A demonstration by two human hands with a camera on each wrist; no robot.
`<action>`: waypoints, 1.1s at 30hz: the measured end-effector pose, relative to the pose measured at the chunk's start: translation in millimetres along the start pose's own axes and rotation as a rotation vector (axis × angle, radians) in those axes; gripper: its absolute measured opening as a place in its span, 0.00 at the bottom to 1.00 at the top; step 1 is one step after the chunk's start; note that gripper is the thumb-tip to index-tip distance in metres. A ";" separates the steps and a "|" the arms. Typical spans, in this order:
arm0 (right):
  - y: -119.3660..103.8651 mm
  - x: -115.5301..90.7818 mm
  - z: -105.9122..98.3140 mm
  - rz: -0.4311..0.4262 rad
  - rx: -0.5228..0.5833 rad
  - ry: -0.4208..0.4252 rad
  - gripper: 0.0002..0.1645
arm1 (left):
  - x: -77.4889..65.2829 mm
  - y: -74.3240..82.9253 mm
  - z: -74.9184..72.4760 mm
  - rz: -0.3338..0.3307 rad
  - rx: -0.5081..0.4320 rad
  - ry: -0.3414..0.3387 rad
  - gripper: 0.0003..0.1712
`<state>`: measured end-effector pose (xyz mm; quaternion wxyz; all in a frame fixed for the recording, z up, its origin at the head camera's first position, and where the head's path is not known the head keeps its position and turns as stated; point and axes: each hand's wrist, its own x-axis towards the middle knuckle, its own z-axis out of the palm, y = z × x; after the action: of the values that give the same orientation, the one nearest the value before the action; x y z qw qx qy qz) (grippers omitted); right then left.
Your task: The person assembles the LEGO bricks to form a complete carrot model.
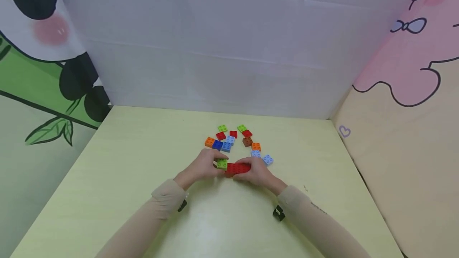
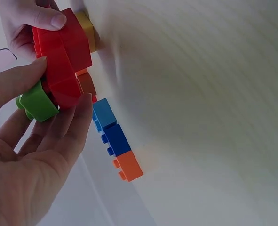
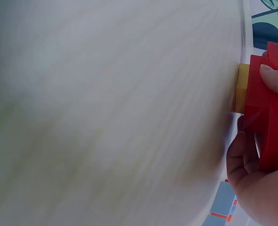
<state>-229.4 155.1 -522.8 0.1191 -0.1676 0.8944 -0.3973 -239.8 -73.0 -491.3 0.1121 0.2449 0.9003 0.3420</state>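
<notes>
Several red toy building bricks point(image 1: 238, 169) are joined into a stepped build close over the table, in front of the person. A yellow brick point(image 2: 86, 31) forms its base. At the left end sits a light green brick point(image 1: 222, 164), studs showing, inside the curve of the left hand point(image 1: 205, 165). That hand pinches the build's left end, its thumb point(image 2: 29, 74) on one side and fingertips at the lower edge. From the other end, the right hand point(image 1: 255, 171) grips the red bricks, thumb on the near face and fingers behind, partly hidden in the right wrist view.
Beyond the hands lie loose bricks on the table point(image 1: 118, 186): orange point(image 1: 209, 142), dark blue point(image 1: 217, 145), light blue point(image 1: 267, 159), brown point(image 1: 247, 141), red point(image 1: 220, 135) and green point(image 1: 222, 128). A white sheet point(image 1: 215, 79) stands behind, with patterned panels at both sides.
</notes>
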 end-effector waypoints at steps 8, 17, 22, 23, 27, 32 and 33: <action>-0.6 -1.1 0.3 0.007 0.002 0.002 0.26 | -2.0 -0.2 0.2 -0.036 -0.062 -0.003 0.25; 1.7 0.2 0.8 0.007 -0.014 0.006 0.27 | -1.1 -1.1 1.9 -0.067 -0.083 -0.003 0.25; 0.4 -0.3 0.2 0.016 -0.008 0.004 0.27 | -1.0 -0.4 0.6 -0.065 -0.101 0.000 0.25; 0.0 -0.4 0.0 0.019 -0.009 0.006 0.27 | -0.8 -0.4 0.4 -0.065 -0.103 0.001 0.24; -1.1 -1.1 -0.3 0.025 -0.012 0.007 0.26 | -0.2 -0.5 0.6 -0.079 -0.094 0.003 0.24; -2.0 -2.4 -0.4 0.022 -0.008 0.004 0.26 | -0.9 0.6 1.4 -0.109 -0.091 0.002 0.25; -2.2 -2.8 -0.3 0.023 -0.007 0.004 0.26 | -1.2 1.0 1.5 -0.114 -0.090 0.001 0.25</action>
<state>-226.6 155.0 -520.8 0.1215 -0.1569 0.8979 -0.3928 -237.8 -72.1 -491.8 0.1419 0.1877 0.8965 0.3755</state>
